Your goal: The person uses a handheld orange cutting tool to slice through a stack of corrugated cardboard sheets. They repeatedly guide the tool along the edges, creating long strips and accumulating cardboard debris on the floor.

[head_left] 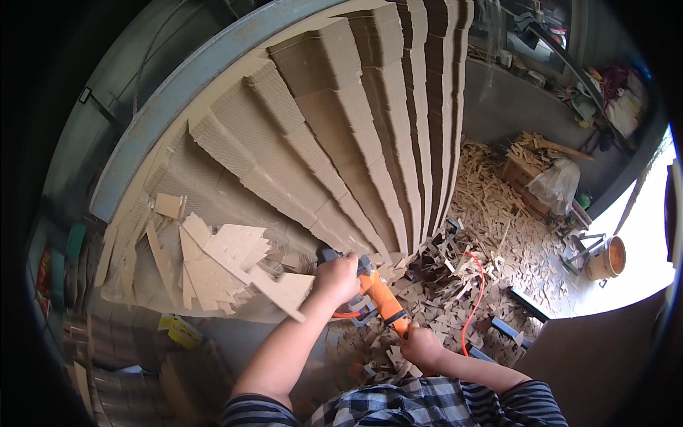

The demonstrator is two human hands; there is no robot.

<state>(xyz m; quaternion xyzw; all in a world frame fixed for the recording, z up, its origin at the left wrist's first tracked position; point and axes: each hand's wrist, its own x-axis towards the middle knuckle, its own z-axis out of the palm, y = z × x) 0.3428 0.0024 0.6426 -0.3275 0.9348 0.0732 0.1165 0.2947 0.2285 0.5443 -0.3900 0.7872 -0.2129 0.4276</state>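
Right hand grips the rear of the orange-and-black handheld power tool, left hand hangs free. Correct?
No: the left hand isn't free. The head view shows it gripping the front end of the orange-and-black handheld power tool. The right hand does grip the rear.

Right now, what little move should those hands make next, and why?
Perhaps ease the orange power tool a little left, toward the ragged pale scraps. The left hand grips it near its front end, the right hand at its rear, and the scraps lie just left of the left hand.
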